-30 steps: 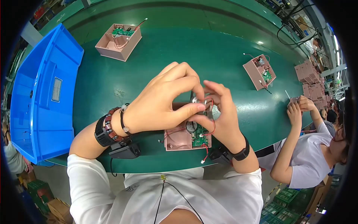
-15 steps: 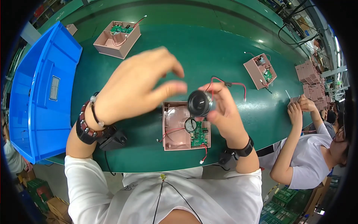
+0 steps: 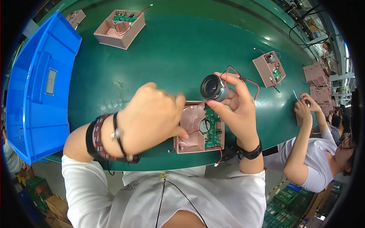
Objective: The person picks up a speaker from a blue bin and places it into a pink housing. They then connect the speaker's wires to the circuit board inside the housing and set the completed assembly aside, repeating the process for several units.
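Black spkr gripped in R hand; L hand half-curled over pink box, can't tell if gripping.

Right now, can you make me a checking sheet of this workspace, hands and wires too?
Surface: green table, shiny.
Job's things: round black speaker, held; open pink box with green circuit board.
Clutter: blue bin at left; more pink boxes farther off.
Hands: right hand grips the speaker; left hand at the box, hold unclear.
Cables: red and black wires off the speaker; red wire over the box's near edge.
Surroundings: another person working at right.
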`<state>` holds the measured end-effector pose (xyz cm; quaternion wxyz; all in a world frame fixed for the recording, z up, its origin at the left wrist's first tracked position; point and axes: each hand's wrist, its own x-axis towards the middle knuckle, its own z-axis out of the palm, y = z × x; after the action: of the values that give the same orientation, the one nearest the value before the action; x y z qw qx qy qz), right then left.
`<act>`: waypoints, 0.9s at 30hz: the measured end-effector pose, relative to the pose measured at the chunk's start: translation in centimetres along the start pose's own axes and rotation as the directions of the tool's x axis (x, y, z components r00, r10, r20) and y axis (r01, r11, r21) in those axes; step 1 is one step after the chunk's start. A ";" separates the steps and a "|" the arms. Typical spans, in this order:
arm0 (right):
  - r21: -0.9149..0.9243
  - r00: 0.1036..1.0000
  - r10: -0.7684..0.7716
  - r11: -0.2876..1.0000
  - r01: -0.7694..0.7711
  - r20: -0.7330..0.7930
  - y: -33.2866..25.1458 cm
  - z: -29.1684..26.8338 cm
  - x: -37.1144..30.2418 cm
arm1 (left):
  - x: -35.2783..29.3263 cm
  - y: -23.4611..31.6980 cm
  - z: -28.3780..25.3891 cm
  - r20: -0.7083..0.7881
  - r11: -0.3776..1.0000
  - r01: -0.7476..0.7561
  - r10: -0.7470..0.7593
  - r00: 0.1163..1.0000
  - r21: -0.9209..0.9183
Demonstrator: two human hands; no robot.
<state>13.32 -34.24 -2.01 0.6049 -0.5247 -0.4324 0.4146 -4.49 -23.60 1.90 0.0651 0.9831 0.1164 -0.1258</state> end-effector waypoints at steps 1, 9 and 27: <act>-0.202 0.999 -0.037 0.979 0.033 -0.017 -0.1 -0.2 -0.2 | -0.7 0.7 -0.2 0.005 1.000 0.001 0.000 1.000 -0.008; -0.741 0.916 -0.131 0.550 0.385 0.379 -1.1 0.1 -0.7 | -4.1 5.5 1.0 -0.164 0.955 -0.087 0.138 0.977 0.282; -0.801 0.883 -0.157 0.375 0.467 0.442 -0.3 1.3 -1.6 | -4.1 6.4 3.0 -0.281 0.898 -0.125 0.261 0.924 0.422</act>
<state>11.59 -35.45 -1.75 0.2334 -0.6019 -0.7602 0.0730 -7.48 -31.14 0.70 -0.1431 0.9893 -0.0016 0.0272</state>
